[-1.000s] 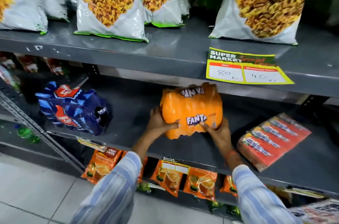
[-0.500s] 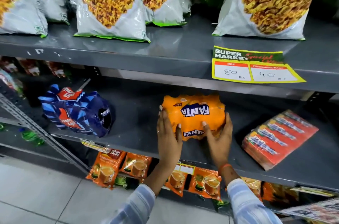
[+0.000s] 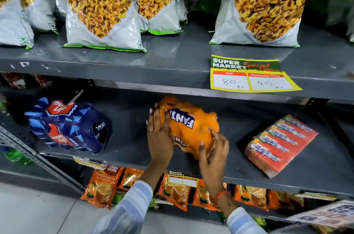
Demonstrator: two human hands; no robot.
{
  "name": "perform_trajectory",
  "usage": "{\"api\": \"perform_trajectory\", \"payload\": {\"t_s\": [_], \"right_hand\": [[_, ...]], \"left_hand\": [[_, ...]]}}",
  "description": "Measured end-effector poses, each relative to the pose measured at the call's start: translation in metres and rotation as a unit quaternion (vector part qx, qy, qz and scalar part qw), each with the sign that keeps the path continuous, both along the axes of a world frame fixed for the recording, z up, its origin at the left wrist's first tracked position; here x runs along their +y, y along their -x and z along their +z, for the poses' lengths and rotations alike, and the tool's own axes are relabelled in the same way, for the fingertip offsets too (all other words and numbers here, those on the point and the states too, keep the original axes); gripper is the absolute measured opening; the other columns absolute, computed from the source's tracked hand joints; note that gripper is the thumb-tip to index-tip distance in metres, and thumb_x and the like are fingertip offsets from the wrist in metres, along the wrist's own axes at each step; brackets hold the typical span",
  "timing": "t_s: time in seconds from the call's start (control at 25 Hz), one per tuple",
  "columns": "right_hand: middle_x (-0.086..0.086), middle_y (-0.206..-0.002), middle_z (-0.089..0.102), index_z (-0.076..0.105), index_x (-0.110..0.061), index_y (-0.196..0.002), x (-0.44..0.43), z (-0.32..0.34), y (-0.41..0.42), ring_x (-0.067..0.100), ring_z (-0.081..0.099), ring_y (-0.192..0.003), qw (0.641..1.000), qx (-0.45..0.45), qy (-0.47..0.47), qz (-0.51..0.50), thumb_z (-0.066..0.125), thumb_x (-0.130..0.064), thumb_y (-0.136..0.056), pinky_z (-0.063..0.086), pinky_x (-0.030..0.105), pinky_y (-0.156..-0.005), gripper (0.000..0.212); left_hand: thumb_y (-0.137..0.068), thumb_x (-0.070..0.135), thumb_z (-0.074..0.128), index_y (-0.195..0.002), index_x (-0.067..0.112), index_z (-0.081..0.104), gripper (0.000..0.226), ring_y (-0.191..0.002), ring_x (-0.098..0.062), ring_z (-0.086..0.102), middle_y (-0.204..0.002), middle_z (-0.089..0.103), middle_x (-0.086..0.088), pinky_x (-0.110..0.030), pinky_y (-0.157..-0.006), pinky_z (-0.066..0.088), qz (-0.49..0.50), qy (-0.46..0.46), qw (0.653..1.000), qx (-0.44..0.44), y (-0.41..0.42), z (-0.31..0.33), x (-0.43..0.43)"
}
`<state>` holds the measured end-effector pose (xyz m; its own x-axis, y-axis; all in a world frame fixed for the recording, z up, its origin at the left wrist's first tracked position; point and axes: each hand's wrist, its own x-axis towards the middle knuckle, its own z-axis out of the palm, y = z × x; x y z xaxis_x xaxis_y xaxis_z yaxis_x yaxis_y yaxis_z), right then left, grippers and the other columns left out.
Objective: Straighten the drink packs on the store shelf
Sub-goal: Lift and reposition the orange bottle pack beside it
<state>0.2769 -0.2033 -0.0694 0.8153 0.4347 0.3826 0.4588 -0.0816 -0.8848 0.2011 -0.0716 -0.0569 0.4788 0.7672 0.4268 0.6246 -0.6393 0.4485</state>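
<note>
1. Orange pack (image 3: pixel 191 128) sits mid-shelf on the middle shelf (image 3: pixel 134 149), skewed: its printed label runs diagonally, near corner pointing toward the shelf edge.
2. Left hand (image 3: pixel 160 134) lies flat against the pack's left side, fingers extended and pressed to the wrap, not curled around it. A ring shows on one finger.
3. Right hand (image 3: pixel 213 149) is at the near right corner, fingers bent, tips on the wrap. Contact looks like a light pinch or push; a full clasp cannot be confirmed, since that corner is motion-blurred.
4. Blue pack (image 3: pixel 67 126) lies well to the left, also askew, untouched. Red pack (image 3: pixel 279 145) lies flat to the right, angled, untouched.
5. Handling judgement: shrink-wrapped bottles, so probably fairly heavy, with a lumpy outline. The film is glossy and likely slippery; it gives between bottles and is firm over them.
6. Best hold, by my estimate: palms on opposite sides, pressing on bottle bodies rather than on loose film, then pivot on the shelf rather than lift.
7. Risk: pinched film may stretch or slip.
</note>
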Motion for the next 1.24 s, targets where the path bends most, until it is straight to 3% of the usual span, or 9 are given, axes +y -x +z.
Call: {"api": "perform_trajectory", "payload": {"t_s": [0.12, 0.28, 0.44, 0.52, 0.6, 0.68, 0.8, 0.96, 1.24], "right_hand": [[-0.006, -0.151, 0.024, 0.024, -0.025, -0.145, 0.009, 0.009, -0.007, -0.003, 0.018, -0.139, 1.0, 0.002, -0.002, 0.017, 0.036, -0.06, -0.087, 0.016, 0.009, -0.109, 0.068], [0.001, -0.152, 0.032, 0.024, -0.023, -0.145, 0.017, 0.014, -0.013, 0.016, 0.029, -0.14, 0.999, 0.026, -0.01, 0.034, 0.028, -0.071, -0.084, 0.026, 0.03, -0.112, 0.078], [0.002, -0.129, 0.045, 0.041, -0.017, -0.135, 0.012, 0.012, 0.002, 0.005, 0.045, -0.12, 0.999, 0.017, -0.039, 0.022, 0.041, -0.049, -0.088, 0.033, 0.004, -0.097, 0.057], [-0.002, -0.118, 0.043, 0.045, -0.019, -0.133, 0.012, 0.009, 0.01, 0.0, 0.045, -0.114, 0.999, -0.014, -0.026, 0.045, 0.039, -0.041, -0.091, 0.034, 0.004, -0.094, 0.048], [-0.002, -0.112, 0.044, 0.051, -0.019, -0.13, 0.015, 0.007, 0.014, 0.002, 0.046, -0.111, 0.996, -0.047, -0.024, 0.07, 0.036, -0.035, -0.094, 0.037, 0.009, -0.095, 0.042], [0.0, -0.111, 0.047, 0.055, -0.016, -0.126, 0.022, 0.008, 0.01, 0.006, 0.048, -0.109, 0.995, -0.055, -0.037, 0.072, 0.035, -0.028, -0.095, 0.039, 0.013, -0.095, 0.039], [0.002, -0.115, 0.048, 0.056, -0.012, -0.121, 0.038, 0.018, -0.014, 0.012, 0.048, -0.111, 0.996, -0.065, -0.045, 0.048, 0.032, -0.024, -0.094, 0.039, 0.017, -0.098, 0.038], [0.02, -0.128, 0.052, 0.051, -0.004, -0.127, 0.062, 0.029, -0.066, 0.031, 0.049, -0.122, 0.998, -0.043, 0.027, 0.041, 0.034, -0.023, -0.093, 0.038, 0.034, -0.103, 0.042], [0.018, -0.141, 0.048, 0.043, -0.006, -0.136, 0.065, 0.033, -0.082, 0.031, 0.045, -0.131, 0.994, -0.032, 0.06, 0.081, 0.038, -0.029, -0.093, 0.033, 0.03, -0.107, 0.049]], "left_hand": [[-0.082, 0.075, 0.014, -0.145, 0.017, 0.027, 0.086, -0.146, -0.03, 0.016, -0.157, 0.02, -0.012, -0.039, -0.116, 0.022, -0.045, 0.19, 0.97, -0.145, -0.008, 0.009, -0.036], [-0.09, 0.054, 0.041, -0.148, 0.022, 0.015, 0.071, -0.147, -0.025, 0.009, -0.16, 0.008, -0.006, -0.046, -0.119, 0.019, -0.064, 0.268, 0.947, -0.168, -0.013, 0.011, -0.044], [-0.076, 0.061, 0.055, -0.147, 0.031, 0.017, 0.086, -0.145, -0.022, 0.021, -0.159, 0.015, 0.0, -0.045, -0.115, 0.03, -0.115, 0.371, 0.907, -0.163, -0.009, 0.028, -0.018], [-0.069, 0.056, 0.069, -0.144, 0.03, 0.028, 0.089, -0.136, -0.025, 0.037, -0.153, 0.032, -0.002, -0.039, -0.106, 0.04, -0.156, 0.42, 0.883, -0.142, 0.0, 0.042, 0.0], [-0.068, 0.05, 0.075, -0.134, 0.026, 0.043, 0.077, -0.128, -0.026, 0.046, -0.136, 0.045, 0.002, -0.037, -0.101, 0.043, -0.168, 0.363, 0.911, -0.1, 0.01, 0.049, 0.011], [-0.062, 0.063, 0.069, -0.123, 0.027, 0.055, 0.073, -0.12, -0.026, 0.05, -0.116, 0.046, 0.006, -0.039, -0.1, 0.045, -0.125, 0.28, 0.947, -0.099, 0.016, 0.047, 0.002], [-0.055, 0.085, 0.048, -0.13, 0.028, 0.046, 0.094, -0.12, -0.026, 0.048, -0.125, 0.05, -0.005, -0.037, -0.101, 0.041, -0.066, 0.24, 0.964, -0.092, 0.007, 0.039, -0.026], [-0.06, 0.065, 0.061, -0.135, 0.013, 0.038, 0.093, -0.116, -0.033, 0.047, -0.127, 0.044, -0.014, -0.039, -0.092, 0.043, 0.018, 0.197, 0.979, -0.051, -0.011, 0.051, -0.042], [-0.055, 0.059, 0.062, -0.14, 0.024, 0.036, 0.096, -0.128, -0.032, 0.039, -0.139, 0.033, -0.01, -0.043, -0.107, 0.037, -0.165, 0.287, 0.943, 0.025, 0.028, 0.06, 0.041]]}}
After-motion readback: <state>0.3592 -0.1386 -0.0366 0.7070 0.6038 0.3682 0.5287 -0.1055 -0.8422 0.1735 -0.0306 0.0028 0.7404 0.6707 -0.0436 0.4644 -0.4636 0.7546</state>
